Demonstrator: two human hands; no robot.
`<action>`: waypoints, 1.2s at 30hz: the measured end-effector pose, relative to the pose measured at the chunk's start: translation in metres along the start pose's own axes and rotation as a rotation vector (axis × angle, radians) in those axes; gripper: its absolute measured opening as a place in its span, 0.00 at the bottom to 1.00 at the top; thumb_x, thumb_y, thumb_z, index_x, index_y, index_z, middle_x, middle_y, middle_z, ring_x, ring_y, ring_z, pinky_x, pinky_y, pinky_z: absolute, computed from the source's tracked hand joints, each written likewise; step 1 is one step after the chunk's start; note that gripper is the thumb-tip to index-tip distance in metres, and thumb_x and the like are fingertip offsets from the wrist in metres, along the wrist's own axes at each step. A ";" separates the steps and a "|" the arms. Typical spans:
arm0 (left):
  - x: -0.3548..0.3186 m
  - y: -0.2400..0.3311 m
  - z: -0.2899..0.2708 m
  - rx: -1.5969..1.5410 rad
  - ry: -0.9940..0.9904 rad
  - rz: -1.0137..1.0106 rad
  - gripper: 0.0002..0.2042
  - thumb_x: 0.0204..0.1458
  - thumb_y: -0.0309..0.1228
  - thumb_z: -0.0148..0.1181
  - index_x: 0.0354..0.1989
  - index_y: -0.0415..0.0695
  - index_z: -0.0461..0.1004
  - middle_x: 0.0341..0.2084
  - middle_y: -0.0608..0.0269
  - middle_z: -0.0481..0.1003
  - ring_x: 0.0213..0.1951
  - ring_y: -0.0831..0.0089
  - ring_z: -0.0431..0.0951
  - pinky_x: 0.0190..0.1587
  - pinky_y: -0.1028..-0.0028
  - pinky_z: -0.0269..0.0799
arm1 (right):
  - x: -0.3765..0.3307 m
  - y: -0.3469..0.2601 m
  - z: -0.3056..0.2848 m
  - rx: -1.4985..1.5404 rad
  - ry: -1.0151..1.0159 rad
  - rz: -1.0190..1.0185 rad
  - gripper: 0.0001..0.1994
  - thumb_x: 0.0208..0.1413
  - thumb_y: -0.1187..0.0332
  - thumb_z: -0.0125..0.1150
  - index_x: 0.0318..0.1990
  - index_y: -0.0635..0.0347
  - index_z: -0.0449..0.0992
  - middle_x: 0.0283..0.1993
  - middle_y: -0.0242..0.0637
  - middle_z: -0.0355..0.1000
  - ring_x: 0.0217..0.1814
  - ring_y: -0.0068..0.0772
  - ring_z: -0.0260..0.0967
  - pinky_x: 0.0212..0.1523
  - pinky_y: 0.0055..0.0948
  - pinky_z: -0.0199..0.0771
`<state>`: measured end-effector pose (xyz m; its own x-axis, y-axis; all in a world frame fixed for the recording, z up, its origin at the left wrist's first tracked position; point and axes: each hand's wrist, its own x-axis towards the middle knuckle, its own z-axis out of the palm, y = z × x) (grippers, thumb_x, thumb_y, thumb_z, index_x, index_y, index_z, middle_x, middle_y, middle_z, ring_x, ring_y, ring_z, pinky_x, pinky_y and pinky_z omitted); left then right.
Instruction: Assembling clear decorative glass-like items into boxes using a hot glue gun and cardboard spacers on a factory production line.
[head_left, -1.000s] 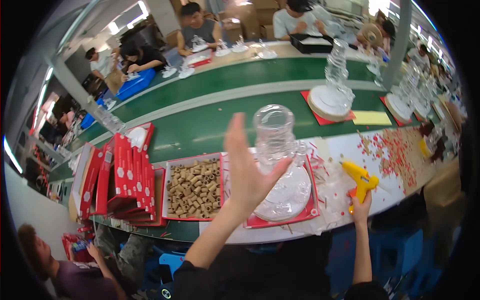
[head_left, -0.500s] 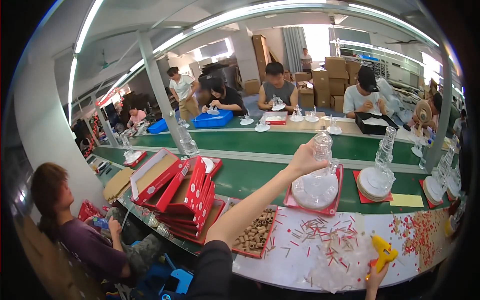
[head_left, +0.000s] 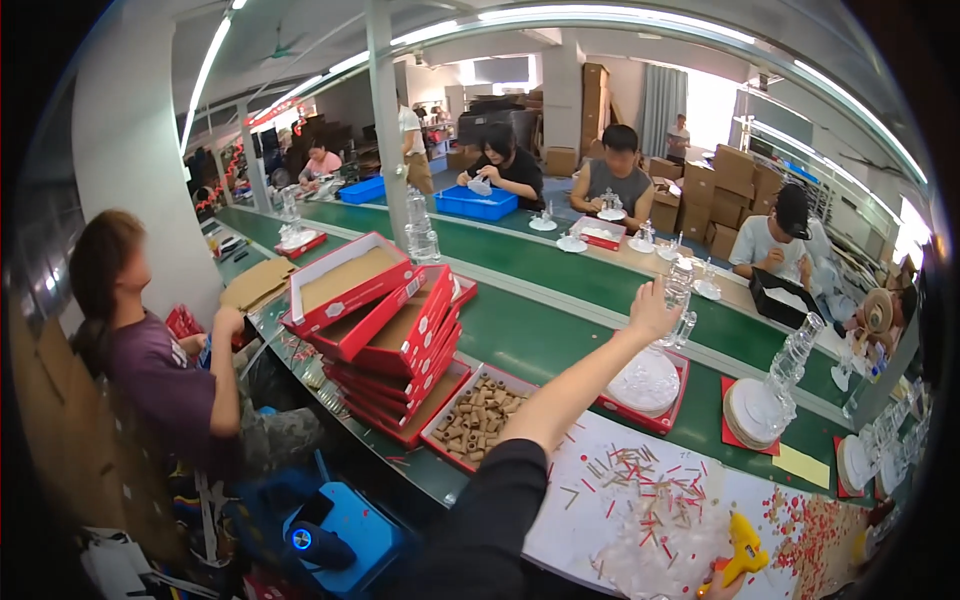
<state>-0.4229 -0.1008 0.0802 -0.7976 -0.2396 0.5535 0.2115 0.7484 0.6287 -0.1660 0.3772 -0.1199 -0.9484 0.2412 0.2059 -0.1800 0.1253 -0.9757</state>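
My left hand (head_left: pixel 652 312) reaches across the table with its fingers closed around a clear plastic tower-shaped piece (head_left: pixel 679 284). Below it, a round white disc (head_left: pixel 643 383) lies in a shallow red box (head_left: pixel 659 420) on the green belt. At the lower right, a yellow hot glue gun (head_left: pixel 745 545) is gripped in my right hand (head_left: pixel 724 584), which the picture's lower edge partly cuts off. Short red and tan sticks (head_left: pixel 640 475) lie scattered beside it, some on a clear plastic bag (head_left: pixel 662 555).
Stacked red boxes (head_left: pixel 405 350) lean left of my arm, next to a box of brown cardboard tubes (head_left: pixel 480 420). More clear towers on discs (head_left: pixel 752 412) stand rightward. Co-workers sit across the green belt (head_left: pixel 520 330); another person (head_left: pixel 165 370) sits at left.
The view has swung left, so the scene sits further right. My left hand stays at the clear tower and my right hand keeps the glue gun. The seated person at left has shifted an arm.
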 end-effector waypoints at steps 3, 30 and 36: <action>-0.057 -0.006 -0.023 0.069 0.078 0.184 0.37 0.45 0.38 0.64 0.61 0.33 0.54 0.56 0.36 0.60 0.59 0.43 0.60 0.62 0.55 0.56 | 0.004 0.015 -0.011 0.236 -0.069 0.044 0.19 0.54 0.70 0.63 0.51 0.67 0.70 0.42 0.43 0.75 0.31 0.26 0.70 0.27 0.22 0.71; -0.279 0.018 -0.478 0.846 0.282 -0.204 0.12 0.48 0.25 0.61 0.42 0.37 0.75 0.29 0.45 0.78 0.31 0.56 0.80 0.35 0.67 0.72 | 0.028 0.089 -0.059 0.300 -0.094 0.105 0.27 0.57 0.66 0.49 0.63 0.65 0.57 0.56 0.43 0.67 0.61 0.35 0.64 0.59 0.32 0.62; -0.257 0.114 -0.373 0.626 0.174 0.164 0.10 0.46 0.21 0.62 0.38 0.37 0.76 0.30 0.50 0.77 0.34 0.59 0.79 0.39 0.66 0.73 | 0.016 0.053 -0.046 0.371 -0.025 0.076 0.28 0.58 0.68 0.48 0.65 0.66 0.53 0.57 0.44 0.67 0.61 0.37 0.64 0.60 0.35 0.62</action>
<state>0.0168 -0.1843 0.2133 -0.6691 -0.1493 0.7280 -0.0877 0.9886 0.1221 -0.1785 0.4316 -0.1647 -0.9679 0.2127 0.1340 -0.1864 -0.2499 -0.9502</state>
